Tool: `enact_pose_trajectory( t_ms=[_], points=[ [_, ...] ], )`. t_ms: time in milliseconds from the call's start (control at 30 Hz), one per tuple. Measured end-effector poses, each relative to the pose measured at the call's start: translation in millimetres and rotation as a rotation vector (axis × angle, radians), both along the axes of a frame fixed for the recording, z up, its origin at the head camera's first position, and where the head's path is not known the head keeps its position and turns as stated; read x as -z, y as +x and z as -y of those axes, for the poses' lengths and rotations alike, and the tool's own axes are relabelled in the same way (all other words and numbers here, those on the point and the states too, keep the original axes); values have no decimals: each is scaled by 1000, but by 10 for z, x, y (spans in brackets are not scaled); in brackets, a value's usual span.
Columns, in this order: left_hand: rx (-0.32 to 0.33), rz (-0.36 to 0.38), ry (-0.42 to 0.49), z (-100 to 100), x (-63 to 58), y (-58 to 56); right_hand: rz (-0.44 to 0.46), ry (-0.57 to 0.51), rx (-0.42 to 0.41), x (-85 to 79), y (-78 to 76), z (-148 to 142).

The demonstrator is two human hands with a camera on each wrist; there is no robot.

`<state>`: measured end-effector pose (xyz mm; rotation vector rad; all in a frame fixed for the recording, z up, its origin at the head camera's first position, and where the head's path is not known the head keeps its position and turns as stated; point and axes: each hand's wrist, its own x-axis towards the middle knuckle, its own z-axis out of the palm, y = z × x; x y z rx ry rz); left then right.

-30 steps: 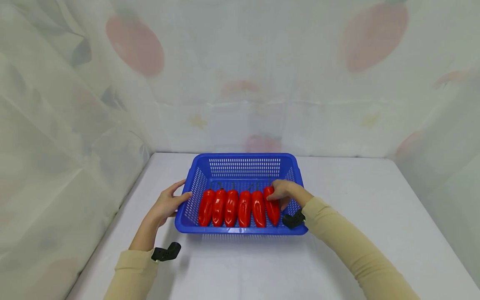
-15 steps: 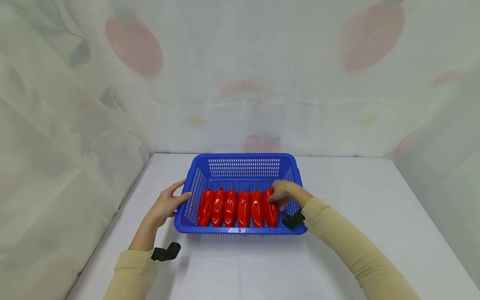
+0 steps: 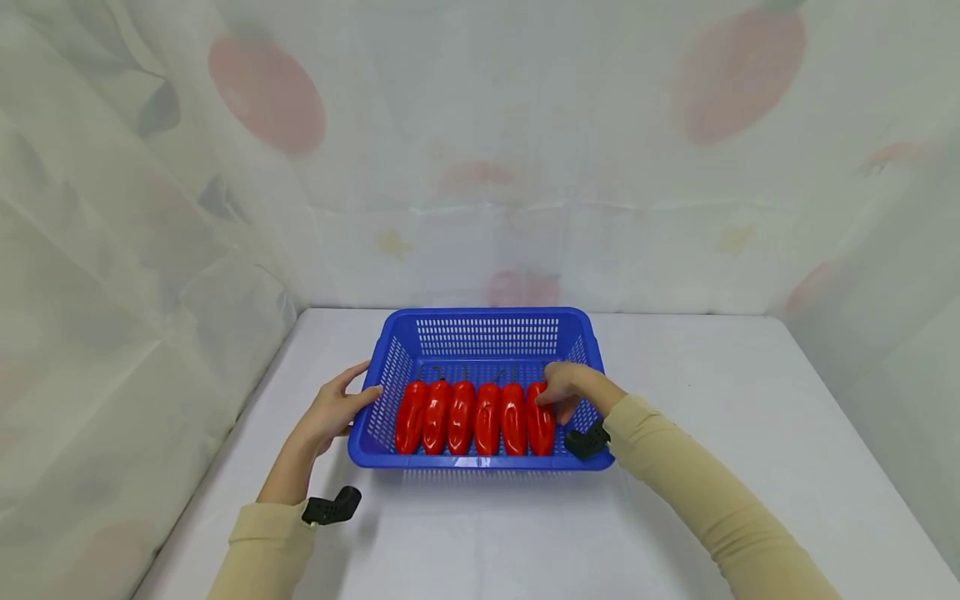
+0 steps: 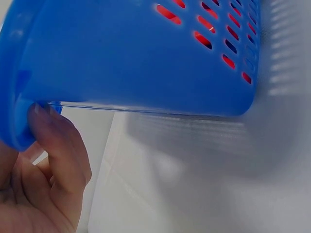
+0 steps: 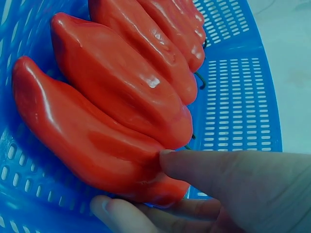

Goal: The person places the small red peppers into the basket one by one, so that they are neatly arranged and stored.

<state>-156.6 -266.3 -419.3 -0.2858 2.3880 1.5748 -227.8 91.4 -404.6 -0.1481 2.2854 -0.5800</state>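
Observation:
A blue plastic basket holds several glossy red peppers lying side by side, stems toward the far wall. At its left end my left hand grips the rim, thumb on top; in the left wrist view curled fingers tuck under the rim. Inside the basket my right hand pinches the rightmost pepper near its stem end. The right wrist view has the thumb on that pepper and other fingers below it. Its stem is hidden there by the hand.
The basket stands on a white-covered table. A printed white cloth hangs behind the table, with more cloth along both sides. Black wrist cameras sit at both cuffs, the right one overlapping the basket's front right corner.
The rightmost pepper's lower end has swung left, so it now lies nearly parallel to its neighbour. The right hand keeps its pinch, and the left hand stays on the rim.

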Motion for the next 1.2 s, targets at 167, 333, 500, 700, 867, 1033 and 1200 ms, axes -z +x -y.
enact_pose_trajectory(
  t_ms=[167,333,500,700,867,1033,1200],
  points=[
    [2,-2,-6,-6,4,-11,-17,4,10,-19,7,-2],
    [10,-8,-2,-4,-24,-15,-53,5,20,-51,-7,-3],
    [18,-14,-1,5,-69,1,-98,-16,8,-128,1,-16],
    [18,-35,-35,59,-11,-6,-190,-85,-20,-219,51,-56],
    [29,-69,-98,79,0,-5,-259,-176,-54,-283,100,-120],
    [43,-155,-247,72,-19,-18,-359,-283,-74,-327,155,-211],
    [66,-238,-412,45,-49,-13,-443,-373,-39,-320,192,-335]
  ],
)
